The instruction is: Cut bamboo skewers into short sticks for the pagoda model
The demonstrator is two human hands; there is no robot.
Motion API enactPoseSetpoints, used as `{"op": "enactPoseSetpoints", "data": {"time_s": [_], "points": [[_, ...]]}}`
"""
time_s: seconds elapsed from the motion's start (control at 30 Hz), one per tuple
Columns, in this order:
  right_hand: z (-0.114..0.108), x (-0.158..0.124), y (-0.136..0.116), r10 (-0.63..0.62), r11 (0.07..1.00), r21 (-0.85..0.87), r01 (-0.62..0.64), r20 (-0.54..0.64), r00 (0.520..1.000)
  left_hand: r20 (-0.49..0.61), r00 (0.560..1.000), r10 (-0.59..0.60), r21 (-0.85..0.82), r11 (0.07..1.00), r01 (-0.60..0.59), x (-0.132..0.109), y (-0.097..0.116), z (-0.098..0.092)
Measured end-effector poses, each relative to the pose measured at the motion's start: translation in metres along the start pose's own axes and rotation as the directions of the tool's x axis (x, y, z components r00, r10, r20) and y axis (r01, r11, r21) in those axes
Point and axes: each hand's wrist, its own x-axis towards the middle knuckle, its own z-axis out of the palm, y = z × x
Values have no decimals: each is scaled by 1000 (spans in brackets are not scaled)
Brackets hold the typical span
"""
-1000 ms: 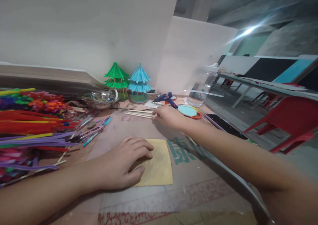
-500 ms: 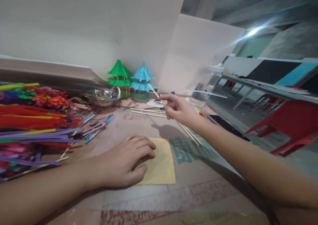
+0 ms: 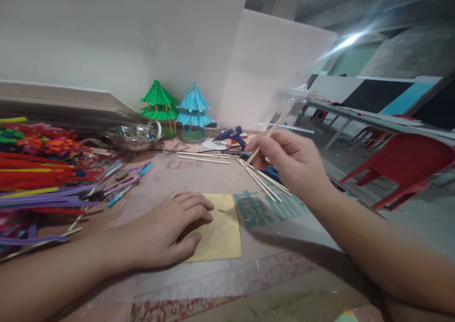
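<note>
My left hand [image 3: 167,232] lies palm down with fingers loosely curled on a yellow paper square [image 3: 220,232] on the table. My right hand [image 3: 287,163] is raised above the table, right of centre, pinching a thin wooden stick [image 3: 265,139] that slants up to the right. Just below that hand several more sticks [image 3: 263,180] lie fanned on the table. Others [image 3: 204,157] lie farther back.
A heap of coloured pipe cleaners [image 3: 39,170] fills the left side. At the back stand a green paper pagoda [image 3: 158,105], a blue one [image 3: 194,110], a metal bowl [image 3: 130,136] and a blue glue gun [image 3: 231,136]. Red chairs [image 3: 408,165] are at the right.
My right hand took a stick from the pile at the back, lifted it and drew nearer and to the right. The left hand stayed on the yellow paper.
</note>
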Motion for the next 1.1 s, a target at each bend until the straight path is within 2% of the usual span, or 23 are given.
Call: {"op": "enactPoseSetpoints", "data": {"time_s": [0.1, 0.23, 0.33, 0.43, 0.53, 0.8, 1.0, 1.1], "points": [[15, -6, 8, 32, 999, 5, -33, 137, 990, -8, 1000, -2, 5, 1000, 2, 0, 0, 1], [36, -16, 27, 75, 997, -51, -62, 293, 953, -2, 1000, -6, 13, 1000, 6, 1, -1, 3], [47, -20, 46, 184, 980, 3, -197, 348, 919, 12, 1000, -7, 16, 1000, 7, 1, -2, 3], [53, -20, 61, 284, 921, 148, -361, 378, 881, 22, 1000, -4, 10, 1000, 3, 2, -3, 4], [56, -19, 66, 342, 850, 255, -461, 400, 851, 30, 1000, 3, 8, 1000, -3, 3, -4, 4], [55, -18, 71, 367, 786, 329, -523, 433, 823, 36, 999, 16, 11, 1000, -16, 4, -6, 6], [47, -9, 84, 401, 594, 557, -581, 420, 814, 38, 999, 11, 23, 1000, -12, 4, -7, 5], [46, -7, 85, 419, 571, 567, -593, 420, 805, 29, 999, 17, 29, 999, -18, 4, -7, 6]]}}
